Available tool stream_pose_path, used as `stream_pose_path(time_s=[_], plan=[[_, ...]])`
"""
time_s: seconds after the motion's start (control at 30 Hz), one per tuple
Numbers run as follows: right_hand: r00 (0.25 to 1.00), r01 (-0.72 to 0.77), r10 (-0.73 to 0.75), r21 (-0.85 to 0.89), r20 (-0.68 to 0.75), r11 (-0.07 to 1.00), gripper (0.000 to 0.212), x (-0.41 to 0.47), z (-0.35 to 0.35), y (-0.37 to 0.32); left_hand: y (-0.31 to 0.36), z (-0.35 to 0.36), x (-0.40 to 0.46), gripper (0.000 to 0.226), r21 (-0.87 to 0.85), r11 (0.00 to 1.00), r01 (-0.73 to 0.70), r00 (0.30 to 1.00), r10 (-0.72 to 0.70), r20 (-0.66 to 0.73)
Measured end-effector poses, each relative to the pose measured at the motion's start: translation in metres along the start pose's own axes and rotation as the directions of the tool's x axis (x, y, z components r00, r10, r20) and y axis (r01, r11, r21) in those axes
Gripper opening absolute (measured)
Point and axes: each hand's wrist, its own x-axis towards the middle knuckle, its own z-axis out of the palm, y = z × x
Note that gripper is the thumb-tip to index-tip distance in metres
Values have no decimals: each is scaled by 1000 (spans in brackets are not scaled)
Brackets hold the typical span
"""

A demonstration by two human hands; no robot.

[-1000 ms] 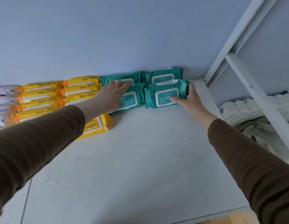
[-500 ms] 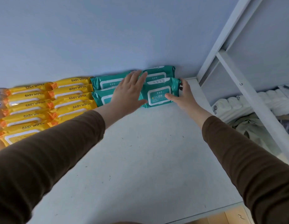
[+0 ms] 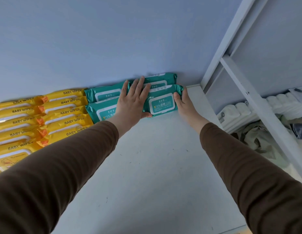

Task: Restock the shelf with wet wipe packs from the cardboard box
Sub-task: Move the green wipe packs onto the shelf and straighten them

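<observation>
teal wet wipe pack [image 3: 162, 102] squeezed between flat, spread left hand [image 3: 132, 103] and right hand [image 3: 184, 102] cupping its end.

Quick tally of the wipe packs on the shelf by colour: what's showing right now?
Teal packs: 4
Yellow packs: 10 in view; the left sleeve may hide more
Total: 14 in view

It looked like a shop storeroom: a white shelf [image 3: 147, 166] carried rows of yellow baby wipes [image 3: 45, 119] and teal packs [image 3: 103, 102].
</observation>
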Motion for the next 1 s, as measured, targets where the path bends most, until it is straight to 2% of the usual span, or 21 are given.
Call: stream_pose_path(time_s=[0.07, 0.13, 0.2, 0.27, 0.33, 0.43, 0.53, 0.63, 0.83, 0.93, 1.0], plan=[[1000, 9, -9, -21, -3, 1000, 60, 10, 0, 13, 0, 0, 3, 112, -6, 1000, 9, 1000, -9, 15], [1000, -2, 2, -14, -11, 1000, 61, 3, 0, -3, 1, -5, 5, 111, -25, 1000, 5, 999, -4, 41], [999, -18, 21, 53, -49, 998, 58, -2, -2, -15, 0, -10, 1, 109, -47, 999, -2, 999, 4, 42], [988, -30, 50, 140, -144, 990, 62, -1, -2, -13, -3, -14, -16, 105, -56, 998, -18, 1000, 18, -2], [982, -34, 69, 196, -175, 980, 77, -7, -3, -10, -13, -16, -41, 102, -80, 997, -5, 1000, 3, -27], [998, -11, 22, 186, -59, 982, 100, -23, 1, -3, -43, -12, -71, 104, -71, 992, 103, 994, -100, 37], [992, 59, -52, 58, -113, 997, 111, -26, 17, 3, -71, -2, -79, 113, 17, 992, 122, 985, -124, 124], [986, -9, 0, -51, -168, 999, 139, -22, 29, 2, -80, 4, -75, 119, 47, 997, 63, 988, -69, 139], [986, -19, 2, -96, -169, 995, 140, -9, 24, 15, -85, 6, -72, 116, 46, 998, 48, 990, -54, 134], [965, -60, -13, -265, -264, 962, 127, -28, 27, -11, -69, -11, -82, 106, 70, 992, 109, 988, -116, 99], [930, -2, -140, -387, -339, 922, 117, -49, 35, -29, -52, -23, -104, 107, -47, 989, 143, 989, -142, 30]])
